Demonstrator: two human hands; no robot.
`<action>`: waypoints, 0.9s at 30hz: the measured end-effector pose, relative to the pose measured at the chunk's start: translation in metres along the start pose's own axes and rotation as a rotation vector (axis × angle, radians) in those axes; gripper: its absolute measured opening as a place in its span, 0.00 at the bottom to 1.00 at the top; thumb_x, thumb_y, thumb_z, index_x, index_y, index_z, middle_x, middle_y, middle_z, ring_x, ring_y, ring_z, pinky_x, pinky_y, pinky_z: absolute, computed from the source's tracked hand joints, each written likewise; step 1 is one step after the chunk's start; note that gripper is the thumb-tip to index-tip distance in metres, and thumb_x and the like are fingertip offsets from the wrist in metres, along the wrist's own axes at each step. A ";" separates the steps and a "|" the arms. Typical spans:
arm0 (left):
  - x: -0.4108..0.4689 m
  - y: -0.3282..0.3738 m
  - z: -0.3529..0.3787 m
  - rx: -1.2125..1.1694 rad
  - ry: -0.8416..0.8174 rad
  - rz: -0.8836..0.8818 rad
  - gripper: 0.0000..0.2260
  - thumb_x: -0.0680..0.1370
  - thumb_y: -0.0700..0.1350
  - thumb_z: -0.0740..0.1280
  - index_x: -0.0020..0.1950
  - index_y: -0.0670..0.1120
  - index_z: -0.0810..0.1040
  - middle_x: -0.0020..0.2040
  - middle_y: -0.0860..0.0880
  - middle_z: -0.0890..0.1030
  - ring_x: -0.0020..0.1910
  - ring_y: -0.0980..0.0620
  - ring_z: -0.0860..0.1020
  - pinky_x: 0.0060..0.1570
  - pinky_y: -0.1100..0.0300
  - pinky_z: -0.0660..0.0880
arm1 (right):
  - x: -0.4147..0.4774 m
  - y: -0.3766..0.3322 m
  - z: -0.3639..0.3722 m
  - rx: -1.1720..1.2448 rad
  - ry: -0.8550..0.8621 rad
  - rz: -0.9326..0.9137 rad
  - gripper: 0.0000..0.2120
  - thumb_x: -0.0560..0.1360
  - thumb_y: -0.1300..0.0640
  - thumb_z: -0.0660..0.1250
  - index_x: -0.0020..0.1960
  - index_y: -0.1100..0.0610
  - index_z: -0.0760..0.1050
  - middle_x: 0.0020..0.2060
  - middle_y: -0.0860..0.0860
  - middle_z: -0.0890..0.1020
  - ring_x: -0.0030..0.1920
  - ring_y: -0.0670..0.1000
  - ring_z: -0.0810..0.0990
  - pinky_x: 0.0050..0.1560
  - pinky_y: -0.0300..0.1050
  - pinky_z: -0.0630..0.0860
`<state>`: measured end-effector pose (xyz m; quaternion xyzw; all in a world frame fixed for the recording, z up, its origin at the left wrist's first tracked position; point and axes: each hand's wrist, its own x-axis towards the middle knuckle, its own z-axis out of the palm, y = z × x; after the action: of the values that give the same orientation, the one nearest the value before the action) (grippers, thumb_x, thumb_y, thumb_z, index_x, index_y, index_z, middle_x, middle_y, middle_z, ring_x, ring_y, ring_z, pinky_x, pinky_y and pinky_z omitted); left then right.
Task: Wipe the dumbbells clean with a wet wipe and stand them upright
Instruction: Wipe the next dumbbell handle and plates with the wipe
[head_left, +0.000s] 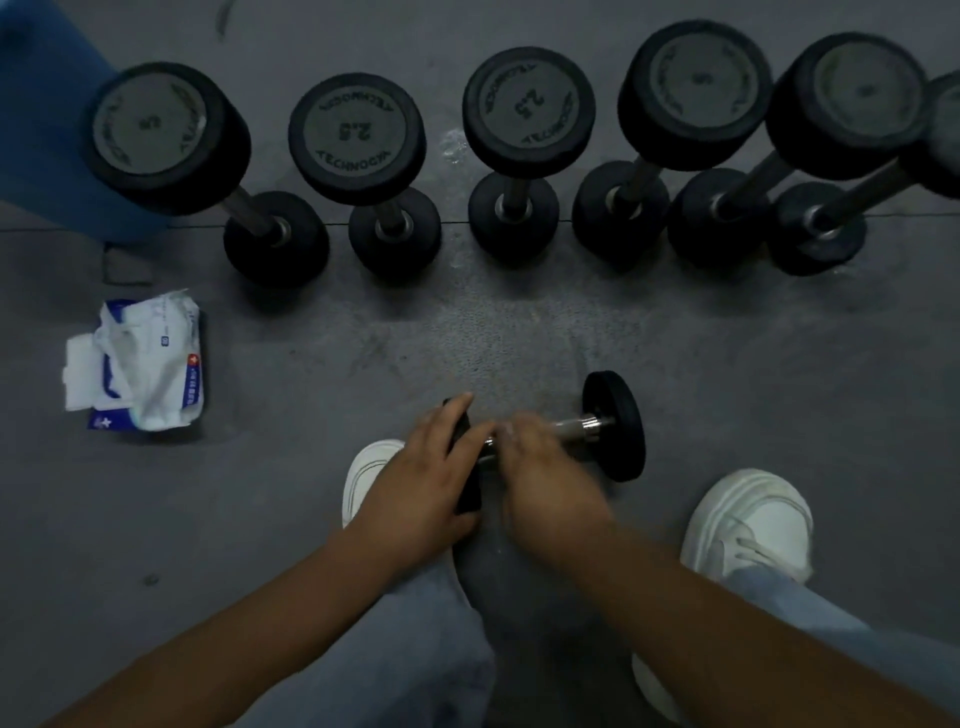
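Grey floor (779, 364), seen from above. At 11 o'clock we see a blue mat (47, 130) running off the frame edge. From 10 to 2 o'clock, a row of six black upright dumbbells (527, 111) stands on end. Two of the top faces read 2.5. The rightmost is cut by the frame edge.

At 5 and 7 o'clock are two white shoes (753, 519) below pale jeans. Between them, near 6 o'clock, the lying dumbbell (571, 425) rests on its side on the floor, handle running 9 to 3 o'clock.

At 9 o'clock we note an opened wet-wipe pack (150, 364), with white sheets spilling out.

The left hand (426, 483) has its grip clamped over the 9 o'clock head. The right hand (540, 457), blurred, has its grip clamped round the handle. Something pale shows at its fingertips, and we cannot tell what.
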<state>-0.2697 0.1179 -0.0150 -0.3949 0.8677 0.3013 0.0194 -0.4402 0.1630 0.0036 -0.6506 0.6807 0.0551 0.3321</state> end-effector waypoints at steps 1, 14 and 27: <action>-0.002 0.001 0.001 -0.006 -0.001 0.012 0.46 0.62 0.52 0.79 0.75 0.49 0.60 0.78 0.45 0.54 0.73 0.40 0.64 0.62 0.47 0.75 | -0.005 0.000 0.001 0.005 -0.007 -0.048 0.31 0.78 0.59 0.59 0.78 0.58 0.54 0.77 0.55 0.54 0.77 0.55 0.55 0.69 0.48 0.65; 0.041 -0.046 -0.048 -0.151 0.019 -0.082 0.41 0.67 0.71 0.67 0.75 0.55 0.64 0.75 0.55 0.67 0.70 0.55 0.70 0.67 0.59 0.67 | 0.048 0.003 -0.029 0.032 0.078 0.006 0.13 0.78 0.62 0.58 0.62 0.55 0.71 0.62 0.54 0.70 0.57 0.57 0.75 0.50 0.49 0.74; 0.143 -0.074 -0.088 -0.053 0.014 -0.111 0.54 0.63 0.57 0.80 0.80 0.44 0.54 0.79 0.44 0.56 0.78 0.47 0.56 0.75 0.60 0.53 | 0.146 0.020 -0.090 -0.038 0.309 0.098 0.14 0.79 0.63 0.57 0.62 0.57 0.72 0.62 0.55 0.72 0.59 0.58 0.75 0.54 0.50 0.74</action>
<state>-0.2982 -0.0633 -0.0196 -0.4450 0.8362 0.3199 0.0198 -0.4831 -0.0033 -0.0108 -0.6236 0.7534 -0.0168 0.2079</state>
